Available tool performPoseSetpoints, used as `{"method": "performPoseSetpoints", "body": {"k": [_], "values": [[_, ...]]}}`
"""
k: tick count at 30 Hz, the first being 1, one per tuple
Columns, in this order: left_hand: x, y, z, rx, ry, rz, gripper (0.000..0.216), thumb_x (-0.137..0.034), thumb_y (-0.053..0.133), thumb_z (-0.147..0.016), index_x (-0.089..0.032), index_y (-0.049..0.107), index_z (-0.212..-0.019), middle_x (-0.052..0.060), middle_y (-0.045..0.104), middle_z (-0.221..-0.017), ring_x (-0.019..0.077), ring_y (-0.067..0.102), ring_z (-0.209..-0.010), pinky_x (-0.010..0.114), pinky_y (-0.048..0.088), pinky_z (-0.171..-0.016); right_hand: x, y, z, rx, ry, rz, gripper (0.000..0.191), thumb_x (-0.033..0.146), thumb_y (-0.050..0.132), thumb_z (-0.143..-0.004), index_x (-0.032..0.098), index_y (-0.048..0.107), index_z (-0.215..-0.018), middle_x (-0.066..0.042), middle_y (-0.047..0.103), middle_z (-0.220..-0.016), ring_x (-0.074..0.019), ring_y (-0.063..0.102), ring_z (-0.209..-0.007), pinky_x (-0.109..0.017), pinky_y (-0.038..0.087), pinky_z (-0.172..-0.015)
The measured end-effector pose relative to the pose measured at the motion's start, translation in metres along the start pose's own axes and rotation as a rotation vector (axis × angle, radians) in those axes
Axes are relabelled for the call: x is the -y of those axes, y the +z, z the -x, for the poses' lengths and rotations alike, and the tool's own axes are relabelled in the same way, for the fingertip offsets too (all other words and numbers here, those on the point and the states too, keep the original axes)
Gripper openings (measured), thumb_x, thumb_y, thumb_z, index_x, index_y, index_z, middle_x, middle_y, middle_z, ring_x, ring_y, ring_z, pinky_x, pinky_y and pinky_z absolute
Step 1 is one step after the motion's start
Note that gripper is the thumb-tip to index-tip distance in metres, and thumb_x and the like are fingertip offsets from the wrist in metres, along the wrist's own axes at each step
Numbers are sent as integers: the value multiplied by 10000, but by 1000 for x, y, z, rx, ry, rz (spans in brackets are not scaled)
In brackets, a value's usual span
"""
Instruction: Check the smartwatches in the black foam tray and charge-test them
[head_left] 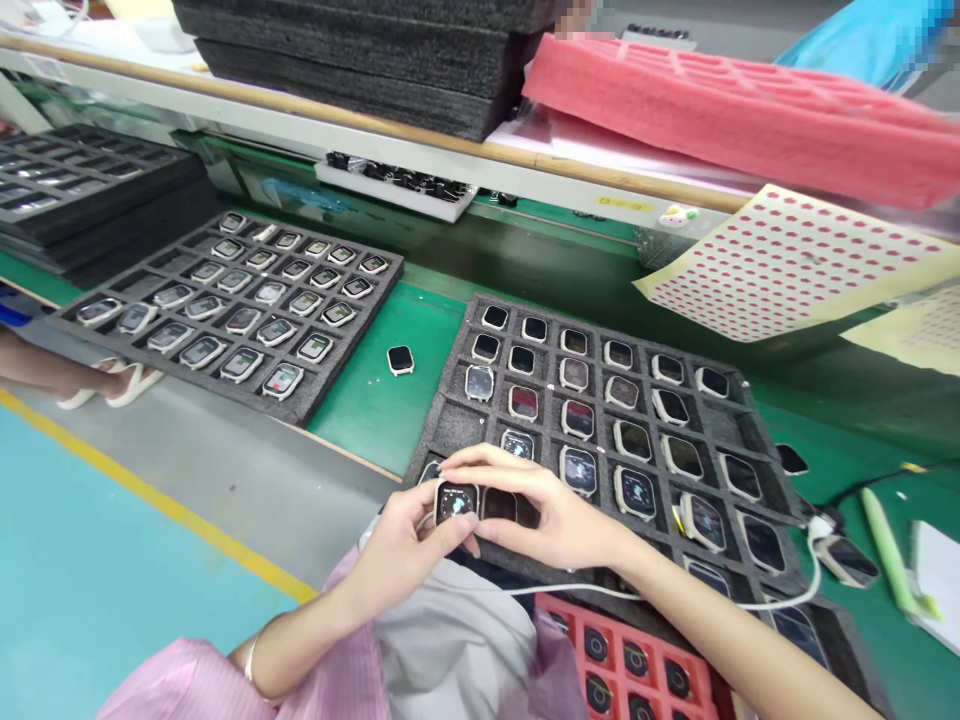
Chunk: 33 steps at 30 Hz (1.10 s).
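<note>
Since the smartwatch [456, 502] sits between both hands near the lower edge of the large dark foam tray [450, 430], its handling matters most here: it looks light and stiff, and its glossy glass face is likely slippery and easily marked, so the pale case edges seem the safest place to hold it. The left hand [397, 553] has its fingers [420, 525] closed in a pinch on the sides of the case, while the right hand [544, 505] reaches across with its fingers pressed together and curved over the top edge of the watch, though whether they bear on it cannot be told. Below the right forearm, a white cable [637, 592] crosses the tray toward another watch [847, 560] at the right of the frame. Rows of watches fill the tray's compartments, and more lie in a second foam tray [90, 335] at the left. One loose watch [400, 360] rests on the green table [382, 425] between the trays. No brand can be read on any watch, and a yellow label [624, 203] on the upper rail is too small to read.
</note>
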<state>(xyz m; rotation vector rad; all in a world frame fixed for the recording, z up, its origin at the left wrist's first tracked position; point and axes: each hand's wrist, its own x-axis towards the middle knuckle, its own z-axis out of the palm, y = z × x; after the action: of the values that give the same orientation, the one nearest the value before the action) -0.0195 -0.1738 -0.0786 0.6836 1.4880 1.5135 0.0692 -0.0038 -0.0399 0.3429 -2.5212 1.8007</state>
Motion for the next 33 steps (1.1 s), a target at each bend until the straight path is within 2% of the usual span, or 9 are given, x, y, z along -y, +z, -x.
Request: {"method": "performPoseSetpoints", "body": {"k": [4,10,14,18,21,26,28,30,33], "values": [[5,1,-4,-21,-12,0,191,-299,584,-828,-123,598,-899,21,594,-759,144,522,-701,241,417,-641,5,6,2,-17,-3,220,537,106,596,-824,189,442,-1332,-138,487,-1239,-228,478,-1149,-402,415,-974],[7,2,-6,-9,-20,4,193,-282,569,-838,-126,602,-946,24,582,-819,146,508,-770,237,417,-695,-6,18,7,-128,-4,445,458,242,624,-853,166,484,-1283,-122,535,-1107,-221,525,-1014,-376,473,-875],[10,-2,-4,105,-59,66,386,-245,661,-772,-177,531,-1130,-12,549,-823,97,463,-667,191,382,-595,-3,11,4,-125,15,498,403,311,641,-849,188,536,-1218,-106,590,-1083,-240,529,-1013,-411,454,-884],[13,-7,3,112,-137,60,295,-252,655,-784,-176,539,-1044,-39,508,-751,53,367,-541,161,307,-488,-15,0,-4,-327,85,415,390,326,623,-862,184,529,-1213,-89,611,-1102,-215,576,-998,-372,464,-897],[14,-9,11,76,-149,60,244,-281,625,-810,-169,552,-1014,-11,547,-798,60,416,-569,156,345,-493,-32,0,-12,-418,129,572,361,309,629,-850,145,558,-1163,-114,605,-1107,-251,559,-1024,-418,443,-914],[11,-16,25,102,-219,40,245,-366,614,-816,-180,559,-965,-29,539,-720,37,333,-423,156,304,-367,-31,15,-16,-374,159,918,305,283,598,-858,120,572,-1114,-177,529,-1176,-311,471,-1076,-480,408,-878],[10,-20,35,65,-226,42,263,-381,642,-793,-189,581,-962,-20,553,-718,53,385,-442,174,356,-399,-19,26,-14,-303,131,994,234,302,557,-879,127,598,-1028,-157,566,-1073,-292,495,-990,-446,417,-811],[9,-23,47,24,-226,34,262,-395,684,-752,-191,627,-907,-3,579,-696,72,423,-460,192,374,-425,-7,39,-12,-139,85,1066,235,336,513,-893,125,617,-888,-120,587,-895,-266,517,-858,-400,417,-727],[8,-25,63,-28,-233,58,284,-466,719,-676,-195,672,-748,31,599,-626,130,469,-490,246,410,-452,2,57,-15,-47,92,1191,262,311,514,-874,71,615,-899,-132,579,-852,-270,528,-813,-378,407,-685]]}}
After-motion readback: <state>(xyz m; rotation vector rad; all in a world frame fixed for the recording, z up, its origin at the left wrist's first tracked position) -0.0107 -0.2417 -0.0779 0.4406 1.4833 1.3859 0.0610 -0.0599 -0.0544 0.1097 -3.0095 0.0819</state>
